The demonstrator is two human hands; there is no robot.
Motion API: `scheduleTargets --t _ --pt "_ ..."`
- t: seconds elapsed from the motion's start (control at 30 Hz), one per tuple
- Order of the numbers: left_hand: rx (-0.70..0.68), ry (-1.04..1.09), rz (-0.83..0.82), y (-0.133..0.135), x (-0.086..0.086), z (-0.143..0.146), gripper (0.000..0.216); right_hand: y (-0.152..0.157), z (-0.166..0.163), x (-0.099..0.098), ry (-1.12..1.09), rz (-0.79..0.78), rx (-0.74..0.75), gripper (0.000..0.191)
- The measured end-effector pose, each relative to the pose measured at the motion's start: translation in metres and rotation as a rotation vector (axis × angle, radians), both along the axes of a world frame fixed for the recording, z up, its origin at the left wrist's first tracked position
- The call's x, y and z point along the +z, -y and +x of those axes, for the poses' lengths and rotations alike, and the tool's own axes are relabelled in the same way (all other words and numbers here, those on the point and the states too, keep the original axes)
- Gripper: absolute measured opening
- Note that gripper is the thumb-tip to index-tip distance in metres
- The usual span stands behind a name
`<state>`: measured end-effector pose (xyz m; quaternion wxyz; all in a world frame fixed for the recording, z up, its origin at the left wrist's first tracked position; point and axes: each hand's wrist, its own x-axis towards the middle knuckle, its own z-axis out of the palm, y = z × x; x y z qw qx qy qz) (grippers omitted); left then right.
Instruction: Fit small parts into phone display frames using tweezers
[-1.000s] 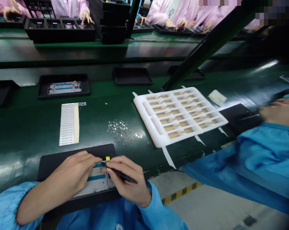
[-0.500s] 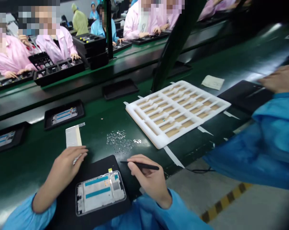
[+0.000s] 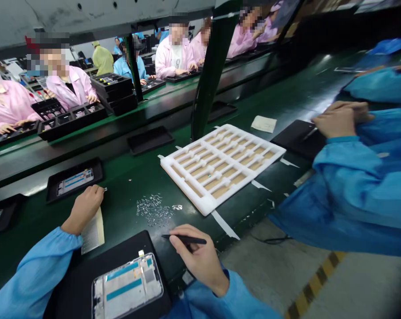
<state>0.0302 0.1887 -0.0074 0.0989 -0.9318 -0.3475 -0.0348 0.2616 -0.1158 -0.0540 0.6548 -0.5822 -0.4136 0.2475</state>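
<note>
My right hand (image 3: 198,259) grips black tweezers (image 3: 190,239), their tip pointing left, just below a scatter of tiny metal pieces (image 3: 155,210). My left hand (image 3: 84,207) is over the far end of a white sheet (image 3: 93,230) with a cream edge. Its fingers are curled together, and a small whitish bit (image 3: 105,189) shows at their tips; whether they hold it is unclear. In front of me a silver phone frame (image 3: 125,283) with blue strips and a yellowish tab lies on a black pad (image 3: 143,248).
A white slotted tray (image 3: 205,206) is taped to the green bench at centre right. Black trays (image 3: 99,175) stand along the far side, some with phone frames. A co-worker's hands (image 3: 340,118) are at the right near another black pad (image 3: 298,137). A post (image 3: 207,84) rises behind the tray.
My left hand has moved from beside the phone frame, away from me, to the far end of the white sheet. My right hand still holds the tweezers. The camera view has shifted.
</note>
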Motion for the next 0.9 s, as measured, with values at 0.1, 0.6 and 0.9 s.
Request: scheduleTargets --t 0.1,0.6,0.9 --pt "0.003 0.010 0.007 0.001 -0.003 -0.005 0.035 0.000 0.000 0.001 0.021 0.005 -0.011 0.017" --pt "0.037 0.513 -0.178 0.111 0.033 -0.040 0.024 0.008 0.008 -0.005 -0.300 0.108 0.105 0.044" --pt "0.051 0.975 -1.082 0.223 0.017 -0.021 0.008 0.017 -0.052 0.034 0.088 -0.005 0.310 0.008"
